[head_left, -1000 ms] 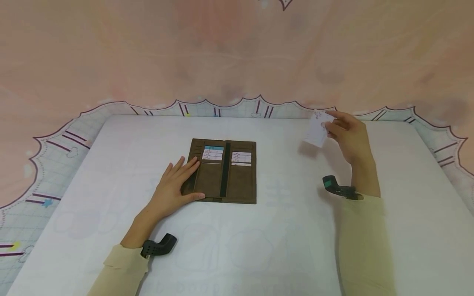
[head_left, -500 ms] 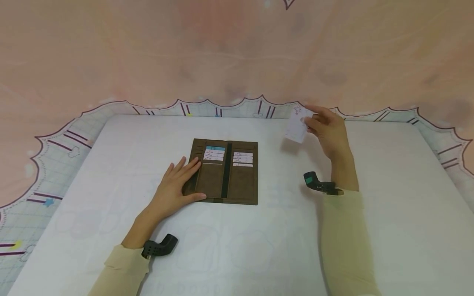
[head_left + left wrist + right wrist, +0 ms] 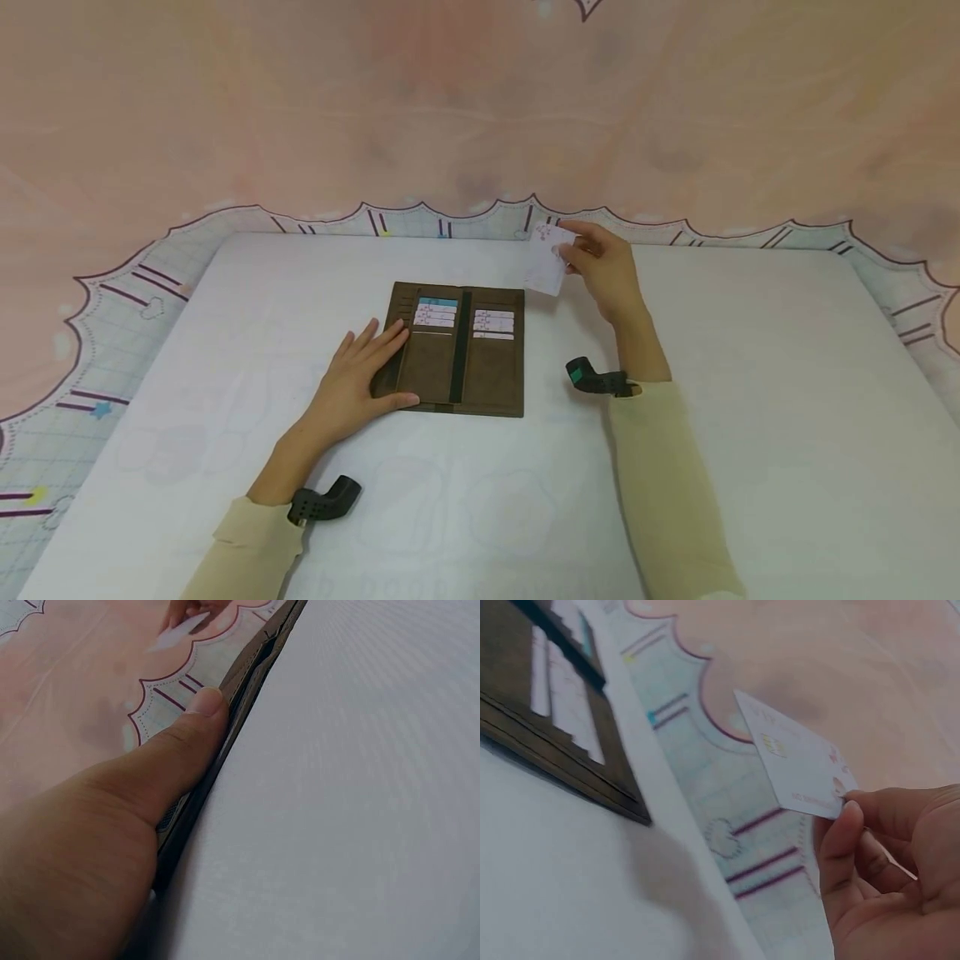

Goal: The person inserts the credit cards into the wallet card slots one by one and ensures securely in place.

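Moved: the right hand has carried the white card leftward from the far right of the table to just beyond the wallet's far right corner; the left hand has not shifted.
Left hand: near left, fingers straight and relaxed, lying flat on the wallet's left flap, thumb along its near edge, pressing it down.
Wallet: brown, spread open flat on the white table, cards tucked in slots on both halves; probably soft and floppy, so it needs that flat palm to stay open.
Right hand: farther off, thumb and fingertips pinching one corner of the card, held in the air and tilted.
Card: likely light, thin, stiff and slick; best held by its short edge, leaving the leading edge free.
Backdrop: pink cloth beyond the table.
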The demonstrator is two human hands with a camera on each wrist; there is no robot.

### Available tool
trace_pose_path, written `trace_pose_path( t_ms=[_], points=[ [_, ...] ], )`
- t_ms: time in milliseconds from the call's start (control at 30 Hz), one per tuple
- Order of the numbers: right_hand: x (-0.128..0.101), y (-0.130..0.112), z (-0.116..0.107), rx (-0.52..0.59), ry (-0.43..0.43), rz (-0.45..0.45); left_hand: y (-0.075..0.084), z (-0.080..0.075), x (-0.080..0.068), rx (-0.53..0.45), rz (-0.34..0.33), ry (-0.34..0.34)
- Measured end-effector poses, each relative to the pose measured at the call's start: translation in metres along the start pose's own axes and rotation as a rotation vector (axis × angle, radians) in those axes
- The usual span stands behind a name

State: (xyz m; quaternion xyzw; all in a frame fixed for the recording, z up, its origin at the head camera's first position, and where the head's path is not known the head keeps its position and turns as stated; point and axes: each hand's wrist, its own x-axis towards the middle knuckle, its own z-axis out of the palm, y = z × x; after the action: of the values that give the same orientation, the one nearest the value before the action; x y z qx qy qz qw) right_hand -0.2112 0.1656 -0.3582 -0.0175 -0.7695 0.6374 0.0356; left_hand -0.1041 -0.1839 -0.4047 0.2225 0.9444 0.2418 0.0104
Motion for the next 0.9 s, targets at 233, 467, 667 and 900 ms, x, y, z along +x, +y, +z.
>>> trace_pose_path(
  t_ms=[233,467,667,900],
  points=[
    [0.002,0.007,0.025,-0.005,-0.014,-0.022,0.002,-0.001,0.0,0.003,0.007,-0.003],
    [0.004,0.017,0.04,-0.012,-0.013,-0.023,0.001,-0.003,-0.001,0.008,0.009,-0.001],
    [0.004,0.025,0.052,0.015,-0.013,-0.017,0.001,-0.004,-0.001,0.007,0.009,0.0],
    [0.003,0.031,0.059,0.051,-0.023,-0.006,0.004,-0.004,0.0,-0.002,-0.003,-0.008]
  ],
)
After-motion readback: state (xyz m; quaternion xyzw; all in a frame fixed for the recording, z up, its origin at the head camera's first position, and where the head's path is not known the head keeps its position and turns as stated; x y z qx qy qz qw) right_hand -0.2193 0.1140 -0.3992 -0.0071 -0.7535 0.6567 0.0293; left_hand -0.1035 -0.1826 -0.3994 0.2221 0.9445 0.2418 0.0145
